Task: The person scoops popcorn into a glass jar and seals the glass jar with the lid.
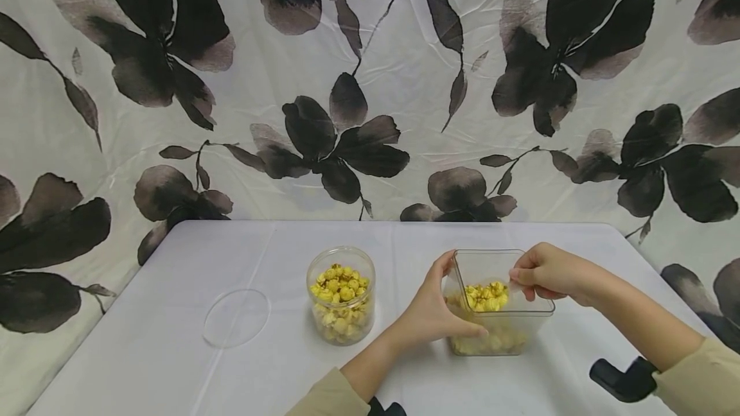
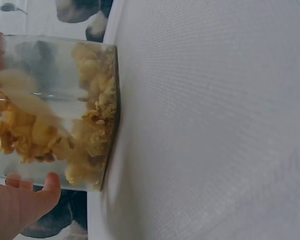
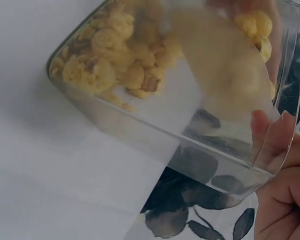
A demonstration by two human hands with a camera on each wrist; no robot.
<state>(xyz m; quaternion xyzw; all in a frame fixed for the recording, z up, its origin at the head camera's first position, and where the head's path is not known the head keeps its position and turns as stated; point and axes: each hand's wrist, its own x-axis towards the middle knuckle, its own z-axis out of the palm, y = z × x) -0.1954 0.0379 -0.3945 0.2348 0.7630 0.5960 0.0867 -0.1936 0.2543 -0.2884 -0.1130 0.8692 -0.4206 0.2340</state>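
A clear square-topped container (image 1: 539,329) with yellow popcorn (image 1: 487,296) inside stands at the right of the table. My left hand (image 1: 432,313) grips its left side, thumb along the front wall and fingers round the back. Over the right part of the opening, my right hand (image 1: 552,275) pinches a frosted scoop (image 3: 217,65) by its end. Through the wall in the right wrist view, the scoop slants down inside the container, with popcorn on it and more below. In the left wrist view, popcorn (image 2: 97,120) also lies along the container's bottom.
A clear round jar (image 1: 342,253) filled with popcorn stands left of the container, its top uncovered. Farther left, a transparent round lid (image 1: 236,318) lies flat on the white table (image 1: 144,339). A floral cloth (image 1: 324,69) hangs behind the table.
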